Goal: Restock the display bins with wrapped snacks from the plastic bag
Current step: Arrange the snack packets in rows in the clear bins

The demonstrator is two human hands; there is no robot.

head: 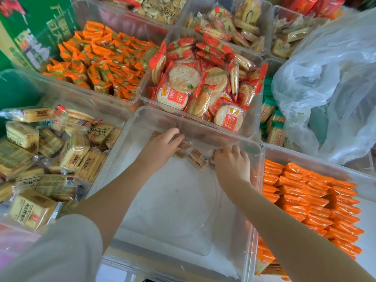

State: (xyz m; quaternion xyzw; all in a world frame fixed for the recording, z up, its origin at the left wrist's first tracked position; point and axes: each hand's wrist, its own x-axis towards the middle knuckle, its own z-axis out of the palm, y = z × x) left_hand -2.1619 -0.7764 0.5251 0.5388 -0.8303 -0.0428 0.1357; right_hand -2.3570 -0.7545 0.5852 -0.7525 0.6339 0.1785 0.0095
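Both my hands are down inside the clear middle bin (pixel 252 180), the landmark for everything else. My left hand (pixel 160 147) lies at its far wall, fingers curled over a small clump of brown wrapped snacks (pixel 183 146); I cannot tell whether it actually grips them. My right hand (pixel 232 163) sits toward the bin's far right corner, fingers bent down onto more wrappers; grip not clear either. The hands are apart, with one small wrapped packet (pixel 197 159) lying loose on the bin floor between them. The rest of the bin floor shows bare.

Beyond the middle bin's far wall: a bin of round rice crackers (pixel 184 78) in red-edged wrappers. Far left of that, a bin heaped with orange packets (pixel 97 58).

Left of the middle bin: a bin of tan biscuit packs (pixel 30 159), piled loosely.

Right of the middle bin: a bin of orange sachets (pixel 309 196) stacked in neat rows.

Far right of the middle bin: the plastic bag (pixel 329 82), pale and crumpled, slumped over green-wrapped packs (pixel 272 121). What it holds is not visible.
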